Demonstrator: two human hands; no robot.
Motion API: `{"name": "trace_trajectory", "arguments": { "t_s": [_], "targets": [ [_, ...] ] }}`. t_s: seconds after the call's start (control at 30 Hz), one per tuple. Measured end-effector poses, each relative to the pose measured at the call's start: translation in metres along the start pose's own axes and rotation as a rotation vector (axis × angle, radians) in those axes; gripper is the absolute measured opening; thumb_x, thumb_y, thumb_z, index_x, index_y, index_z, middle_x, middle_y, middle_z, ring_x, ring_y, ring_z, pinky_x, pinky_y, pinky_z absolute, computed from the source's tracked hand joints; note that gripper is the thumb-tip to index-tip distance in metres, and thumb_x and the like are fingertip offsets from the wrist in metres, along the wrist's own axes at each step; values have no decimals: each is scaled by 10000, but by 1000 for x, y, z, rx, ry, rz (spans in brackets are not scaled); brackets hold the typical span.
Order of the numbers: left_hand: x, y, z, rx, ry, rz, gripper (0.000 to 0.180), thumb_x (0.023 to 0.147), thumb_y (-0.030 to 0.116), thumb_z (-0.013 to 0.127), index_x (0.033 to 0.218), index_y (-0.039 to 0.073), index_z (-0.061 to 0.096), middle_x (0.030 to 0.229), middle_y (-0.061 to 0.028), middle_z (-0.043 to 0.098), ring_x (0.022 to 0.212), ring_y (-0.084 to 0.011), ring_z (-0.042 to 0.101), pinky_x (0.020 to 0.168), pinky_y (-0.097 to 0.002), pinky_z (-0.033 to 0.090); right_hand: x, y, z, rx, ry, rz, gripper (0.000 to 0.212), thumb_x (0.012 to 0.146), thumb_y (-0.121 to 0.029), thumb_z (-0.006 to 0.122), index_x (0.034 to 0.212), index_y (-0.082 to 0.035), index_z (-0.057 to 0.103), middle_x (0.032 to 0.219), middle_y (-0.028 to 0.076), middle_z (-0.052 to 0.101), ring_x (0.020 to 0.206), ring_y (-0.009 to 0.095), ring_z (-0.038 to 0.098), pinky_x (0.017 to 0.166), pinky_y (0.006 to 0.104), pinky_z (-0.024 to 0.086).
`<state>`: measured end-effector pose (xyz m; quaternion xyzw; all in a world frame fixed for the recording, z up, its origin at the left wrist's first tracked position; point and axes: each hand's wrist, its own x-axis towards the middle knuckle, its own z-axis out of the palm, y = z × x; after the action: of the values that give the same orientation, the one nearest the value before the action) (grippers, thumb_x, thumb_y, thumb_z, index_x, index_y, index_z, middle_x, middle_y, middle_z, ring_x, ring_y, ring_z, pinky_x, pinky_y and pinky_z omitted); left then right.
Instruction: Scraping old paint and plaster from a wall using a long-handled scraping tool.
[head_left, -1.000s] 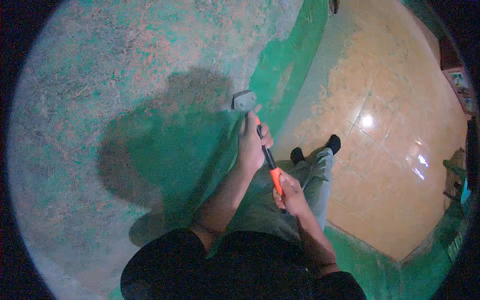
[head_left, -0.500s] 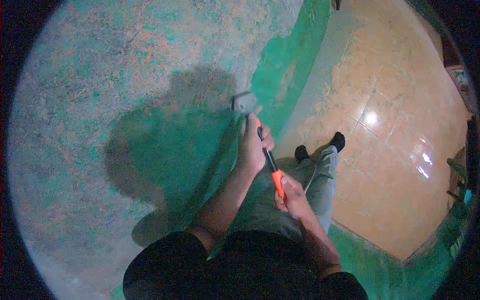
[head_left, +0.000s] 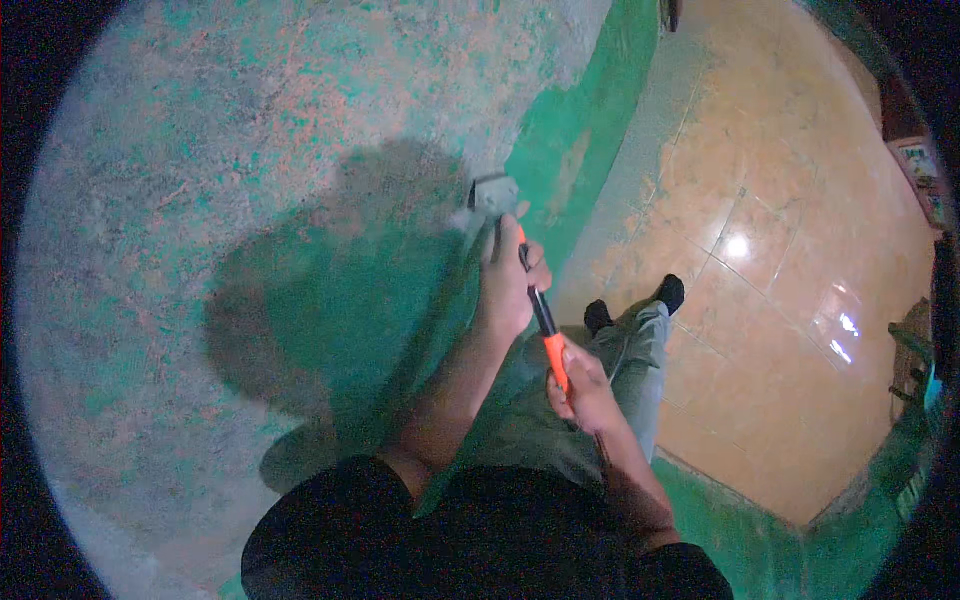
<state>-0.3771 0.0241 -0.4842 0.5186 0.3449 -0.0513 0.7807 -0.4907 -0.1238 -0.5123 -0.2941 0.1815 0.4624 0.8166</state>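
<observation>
Both my hands grip one long-handled scraper (head_left: 494, 193) with a grey metal head and a black and orange handle. My left hand (head_left: 508, 275) is wrapped round the handle's upper part, just below the head. Lower down, my right hand (head_left: 583, 388) closes round the orange grip at the handle's end. The head lies against the wall (head_left: 200, 150), where the green paint is worn to a patchy grey surface with orange-pink flecks. Green paint (head_left: 560, 150) still covers a band right beside the head. A small pale puff, perhaps dust, shows at the head's left edge.
Shiny beige floor tiles (head_left: 760, 330) lie to the right, with pale debris along the wall's foot. My feet in dark socks (head_left: 670, 292) stand on them. Another green wall (head_left: 740, 510) runs along the near side. Dark furniture (head_left: 910, 360) stands at the far right.
The scraper's head has shifted slightly and looks sharper than before. Both hands keep their hold on the handle, and a pale puff now shows beside the head.
</observation>
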Motion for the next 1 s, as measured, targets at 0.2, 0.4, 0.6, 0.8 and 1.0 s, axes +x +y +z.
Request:
{"name": "trace_trajectory", "arguments": {
  "t_s": [0.2, 0.4, 0.6, 0.8, 1.0],
  "targets": [
    [15, 3, 4, -30, -20, -37, 441, 1023, 433, 445, 1327, 113, 447, 666, 16, 408, 485, -77, 350, 447, -249, 315, 11, -11, 0, 62, 28, 30, 442, 1040, -401, 401, 1358, -96, 439, 549, 14, 420, 384, 106, 366, 356, 243, 277],
    [-1, -5, -1, -62, 36, -51, 461, 1022, 437, 449, 1339, 102, 448, 672, 21, 406, 488, -70, 344, 444, -238, 326, -5, 0, 0, 80, -6, 40, 441, 1042, -406, 393, 1369, -113, 433, 555, 21, 422, 385, 103, 356, 353, 240, 271],
    [34, 9, 33, -19, -36, 4, 466, 1024, 440, 443, 1349, 105, 450, 684, 18, 406, 499, -73, 351, 448, -236, 318, 20, -33, -13, 81, 25, -20, 447, 1032, -425, 420, 1337, -103, 474, 579, -2, 464, 391, 88, 389, 353, 240, 295],
    [-4, -10, 0, -89, 26, -29, 472, 1019, 461, 448, 1355, 129, 447, 674, 28, 381, 490, -67, 325, 431, -236, 285, -12, 1, -3, 36, 17, 82, 436, 1038, -401, 405, 1372, -123, 446, 574, -7, 465, 406, 82, 395, 361, 237, 299],
    [19, 2, 20, -50, -14, 6, 473, 1013, 466, 460, 1340, 126, 455, 676, 30, 388, 496, -67, 327, 454, -235, 294, 7, -23, -9, 81, 0, 44, 439, 1044, -397, 390, 1383, -122, 436, 604, 13, 470, 423, 86, 379, 363, 243, 302]
  ]
}}
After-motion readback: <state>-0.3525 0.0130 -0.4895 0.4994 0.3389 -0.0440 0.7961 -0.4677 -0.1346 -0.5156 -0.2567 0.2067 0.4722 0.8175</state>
